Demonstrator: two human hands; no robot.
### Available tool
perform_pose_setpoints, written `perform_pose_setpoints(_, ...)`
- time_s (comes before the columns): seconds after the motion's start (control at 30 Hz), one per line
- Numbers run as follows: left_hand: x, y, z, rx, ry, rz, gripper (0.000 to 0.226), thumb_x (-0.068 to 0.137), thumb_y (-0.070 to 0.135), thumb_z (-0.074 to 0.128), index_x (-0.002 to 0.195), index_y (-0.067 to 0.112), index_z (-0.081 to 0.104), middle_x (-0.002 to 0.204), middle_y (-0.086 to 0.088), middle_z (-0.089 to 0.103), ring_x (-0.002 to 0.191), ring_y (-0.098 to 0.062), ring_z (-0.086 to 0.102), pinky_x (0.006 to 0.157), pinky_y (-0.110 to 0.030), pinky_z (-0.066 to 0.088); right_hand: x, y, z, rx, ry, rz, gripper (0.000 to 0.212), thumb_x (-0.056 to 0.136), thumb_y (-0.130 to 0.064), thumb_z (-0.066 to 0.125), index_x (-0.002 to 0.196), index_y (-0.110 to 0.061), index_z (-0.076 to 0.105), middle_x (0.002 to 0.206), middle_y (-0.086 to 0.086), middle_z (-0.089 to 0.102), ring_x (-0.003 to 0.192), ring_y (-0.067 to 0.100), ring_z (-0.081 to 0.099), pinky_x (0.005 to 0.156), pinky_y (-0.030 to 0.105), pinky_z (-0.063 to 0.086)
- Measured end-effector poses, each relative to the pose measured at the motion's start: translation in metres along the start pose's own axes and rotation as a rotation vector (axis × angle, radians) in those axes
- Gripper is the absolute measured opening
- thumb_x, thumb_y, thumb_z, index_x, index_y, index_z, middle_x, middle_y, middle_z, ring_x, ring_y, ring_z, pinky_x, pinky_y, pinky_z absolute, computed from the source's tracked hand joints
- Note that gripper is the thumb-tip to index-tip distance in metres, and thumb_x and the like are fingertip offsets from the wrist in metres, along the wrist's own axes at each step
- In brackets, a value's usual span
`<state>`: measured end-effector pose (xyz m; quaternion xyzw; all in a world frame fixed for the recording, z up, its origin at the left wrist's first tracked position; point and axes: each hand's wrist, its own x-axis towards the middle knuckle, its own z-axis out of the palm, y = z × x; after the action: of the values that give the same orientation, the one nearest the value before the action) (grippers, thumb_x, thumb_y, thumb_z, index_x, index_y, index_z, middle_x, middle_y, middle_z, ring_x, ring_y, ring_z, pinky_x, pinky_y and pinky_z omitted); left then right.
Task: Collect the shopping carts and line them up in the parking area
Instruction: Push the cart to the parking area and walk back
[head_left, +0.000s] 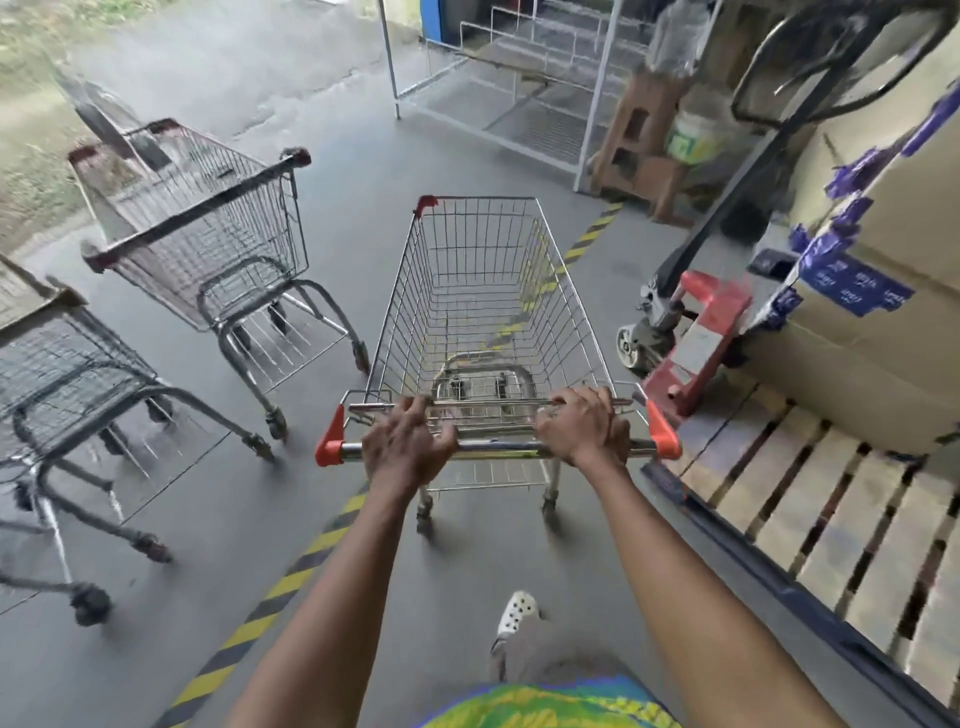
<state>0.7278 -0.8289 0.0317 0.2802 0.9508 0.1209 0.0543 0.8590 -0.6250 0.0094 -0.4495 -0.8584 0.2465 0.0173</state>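
Note:
A silver wire shopping cart (483, 280) with red handle ends stands straight in front of me, its basket empty. My left hand (408, 441) grips the left part of its handle bar (496, 447). My right hand (584, 426) grips the right part of the same bar. A second cart (208, 228) with a dark red handle stands to the left, turned sideways. A third cart (67, 374) sits at the far left edge, partly cut off.
A yellow-black striped line (291, 577) runs diagonally over the grey floor under the cart. A red pallet jack (696, 338), taped cardboard boxes (872, 270) and a wooden pallet (831, 499) crowd the right. White wire shelving (519, 88) stands ahead.

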Motion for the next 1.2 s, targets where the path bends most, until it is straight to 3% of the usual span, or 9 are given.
perform_pose_setpoints(0.1,0.056,0.019,0.002,0.008,-0.003,-0.001,0.057,0.085,0.066,0.041,0.13,0.033,0.054,0.125,0.0,0.06,0.101,-0.03,0.065,0.078,-0.038,0.05,0.067,-0.008,-0.011,-0.014,-0.016,-0.027,0.051,0.072,-0.051,0.042,0.107,-0.027,0.07,0.115,0.003,0.065,0.124,0.028,0.048,0.106,0.047,0.037)
perform_pose_setpoints(0.2,0.108,0.036,0.002,-0.031,-0.008,-0.035,0.054,0.087,0.061,0.046,0.128,0.028,0.056,0.122,-0.001,0.059,0.097,-0.029,0.064,0.072,-0.035,0.045,0.126,-0.021,-0.025,-0.077,-0.008,-0.05,0.038,0.083,-0.041,0.054,0.115,-0.027,0.071,0.121,0.0,0.062,0.127,0.024,0.043,0.103,0.045,0.035)
perform_pose_setpoints(0.33,0.181,0.056,0.009,-0.09,0.055,-0.085,0.047,0.086,0.055,0.045,0.12,0.025,0.057,0.119,-0.003,0.059,0.093,-0.029,0.064,0.075,-0.036,0.05,0.216,-0.035,-0.028,-0.059,0.009,-0.108,0.045,0.075,-0.046,0.049,0.107,-0.027,0.074,0.117,0.001,0.066,0.121,0.025,0.047,0.106,0.047,0.039)
perform_pose_setpoints(0.43,0.24,0.07,0.017,-0.093,0.109,-0.099,0.043,0.087,0.05,0.046,0.114,0.021,0.061,0.117,-0.004,0.062,0.089,-0.027,0.065,0.067,-0.032,0.042,0.281,-0.046,-0.026,0.009,0.171,-0.102,0.04,0.077,-0.039,0.047,0.096,-0.022,0.077,0.111,0.008,0.07,0.115,0.032,0.058,0.103,0.05,0.043)
perform_pose_setpoints(0.57,0.312,0.084,0.022,-0.132,0.139,-0.118,0.044,0.09,0.05,0.043,0.119,0.02,0.057,0.121,-0.009,0.056,0.083,-0.029,0.064,0.068,-0.036,0.053,0.329,-0.08,-0.022,-0.03,0.427,-0.019,0.038,0.089,-0.036,0.044,0.082,-0.017,0.076,0.099,0.007,0.074,0.104,0.033,0.062,0.099,0.046,0.037)
perform_pose_setpoints(0.7,0.369,0.088,0.027,-0.091,0.215,-0.014,0.041,0.096,0.052,0.039,0.114,0.018,0.055,0.123,-0.011,0.057,0.084,-0.032,0.066,0.066,-0.038,0.053,0.367,-0.12,-0.01,-0.052,0.51,-0.157,0.033,0.092,-0.042,0.052,0.082,-0.021,0.075,0.103,0.003,0.069,0.099,0.028,0.058,0.102,0.044,0.037)
perform_pose_setpoints(0.77,0.393,0.087,0.029,-0.036,0.225,0.108,0.046,0.099,0.054,0.033,0.103,0.018,0.062,0.105,-0.006,0.064,0.087,-0.029,0.065,0.072,-0.038,0.049,0.393,-0.136,-0.009,0.012,0.49,-0.154,0.033,0.091,-0.043,0.053,0.082,-0.021,0.075,0.104,0.004,0.066,0.102,0.028,0.056,0.107,0.047,0.037)
perform_pose_setpoints(0.87,0.427,0.088,0.032,0.003,0.285,0.189,0.044,0.097,0.055,0.041,0.089,0.019,0.065,0.091,-0.004,0.067,0.084,-0.028,0.065,0.072,-0.037,0.044,0.439,-0.15,-0.011,0.033,0.483,-0.17,0.031,0.088,-0.041,0.05,0.081,-0.022,0.074,0.103,0.004,0.061,0.105,0.027,0.053,0.114,0.045,0.027)
perform_pose_setpoints(1.2,0.56,0.14,0.047,0.04,0.335,0.045,0.04,0.095,0.055,0.046,0.085,0.019,0.06,0.08,-0.002,0.061,0.073,-0.027,0.06,0.065,-0.038,0.041,0.619,-0.183,-0.029,-0.032,0.346,-0.328,0.023,0.091,-0.036,0.058,0.088,-0.022,0.075,0.107,0.005,0.059,0.111,0.026,0.053,0.119,0.026,0.001)
